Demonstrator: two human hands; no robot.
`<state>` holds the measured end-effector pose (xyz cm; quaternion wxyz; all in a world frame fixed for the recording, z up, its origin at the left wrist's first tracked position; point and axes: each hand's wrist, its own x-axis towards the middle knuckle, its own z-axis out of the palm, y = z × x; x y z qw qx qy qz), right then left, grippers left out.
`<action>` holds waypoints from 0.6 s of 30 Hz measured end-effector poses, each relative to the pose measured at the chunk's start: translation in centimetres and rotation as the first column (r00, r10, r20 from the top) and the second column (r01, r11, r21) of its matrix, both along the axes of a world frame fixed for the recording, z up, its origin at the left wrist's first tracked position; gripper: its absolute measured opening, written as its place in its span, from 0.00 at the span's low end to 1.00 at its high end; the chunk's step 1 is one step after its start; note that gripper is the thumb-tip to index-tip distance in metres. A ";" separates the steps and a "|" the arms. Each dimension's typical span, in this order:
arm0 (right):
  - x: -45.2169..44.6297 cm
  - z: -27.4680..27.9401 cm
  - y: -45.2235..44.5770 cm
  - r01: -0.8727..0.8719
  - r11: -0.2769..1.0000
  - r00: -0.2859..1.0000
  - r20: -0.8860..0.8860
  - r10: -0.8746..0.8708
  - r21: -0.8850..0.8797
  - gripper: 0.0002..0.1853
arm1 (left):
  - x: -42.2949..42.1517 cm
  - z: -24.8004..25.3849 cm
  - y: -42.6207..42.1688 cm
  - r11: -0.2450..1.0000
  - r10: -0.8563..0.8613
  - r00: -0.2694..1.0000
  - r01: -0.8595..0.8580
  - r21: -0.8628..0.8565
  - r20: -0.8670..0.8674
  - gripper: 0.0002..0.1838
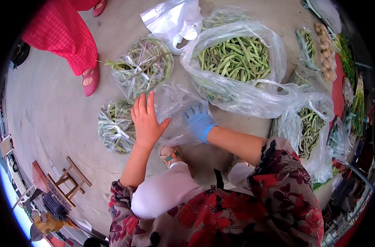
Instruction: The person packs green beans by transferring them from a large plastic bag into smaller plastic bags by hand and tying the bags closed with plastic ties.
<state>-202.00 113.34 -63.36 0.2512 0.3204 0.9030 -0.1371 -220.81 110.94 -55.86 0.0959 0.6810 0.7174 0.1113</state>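
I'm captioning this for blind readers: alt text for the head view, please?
Bare left hand and blue-gloved right hand are at a clear plastic bag, near an open bag of green beans on the ground.

Plain grey concrete floor is stretching out here, a wooden stool is sitting off lower left, parked vehicles are lining that edge, and daylight's pouring in.
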 end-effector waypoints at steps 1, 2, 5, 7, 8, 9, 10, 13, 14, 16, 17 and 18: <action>-0.2 -1.1 -0.6 -0.005 1.000 1.000 0.011 0.005 -0.001 0.38 | 0.4 -0.6 0.9 0.997 -0.046 0.998 0.043 -0.060 -0.043 0.52; -0.4 -1.6 -0.9 -0.011 1.000 1.000 0.018 0.011 -0.005 0.37 | 0.5 -2.1 1.8 0.989 -0.092 0.992 0.081 -0.126 -0.088 0.50; -0.1 2.9 1.9 -0.011 0.985 1.000 -0.002 0.011 -0.172 0.27 | 0.0 -8.1 2.3 0.928 -0.130 0.987 0.085 -0.362 -0.099 0.40; 0.9 7.3 6.2 0.100 0.926 0.982 -0.117 -0.152 -0.364 0.24 | -2.1 -11.7 2.1 0.838 0.016 0.999 0.003 -0.545 0.030 0.30; 2.0 8.8 8.4 0.198 0.853 0.919 -0.211 -0.333 -0.483 0.24 | -1.9 -11.5 2.2 0.894 0.050 0.975 0.053 -0.445 0.216 0.25; 3.3 9.3 10.5 0.265 0.753 0.815 -0.278 -0.509 -0.602 0.24 | -1.8 -10.8 2.0 0.939 0.063 0.917 0.080 -0.335 0.395 0.21; 4.9 9.0 12.5 0.348 0.779 0.695 -0.414 -0.588 -0.521 0.24 | -1.7 -10.0 2.3 0.972 0.057 0.828 0.081 -0.220 0.557 0.18; 11.4 6.7 19.1 0.565 0.824 0.636 -0.652 -0.412 0.031 0.34 | 0.4 -5.3 4.8 0.965 0.074 0.729 0.121 -0.235 0.680 0.15; 13.1 6.2 20.2 0.641 0.749 0.707 -0.513 -0.487 0.171 0.48 | 1.1 -3.7 5.8 0.957 0.066 0.733 0.147 -0.252 0.677 0.15; 15.3 4.4 21.3 0.635 0.757 0.770 -0.213 -0.602 0.156 0.65 | 2.3 -1.5 7.5 0.936 0.050 0.740 0.199 -0.289 0.671 0.15; 15.6 3.9 21.4 0.603 0.780 0.797 -0.102 -0.595 0.167 0.67 | 2.7 -1.6 8.2 0.932 0.047 0.734 0.211 -0.294 0.677 0.15; 15.7 3.3 21.4 0.570 0.803 0.814 0.012 -0.580 0.173 0.70 | 3.0 -1.9 8.8 0.928 0.045 0.728 0.224 -0.299 0.684 0.15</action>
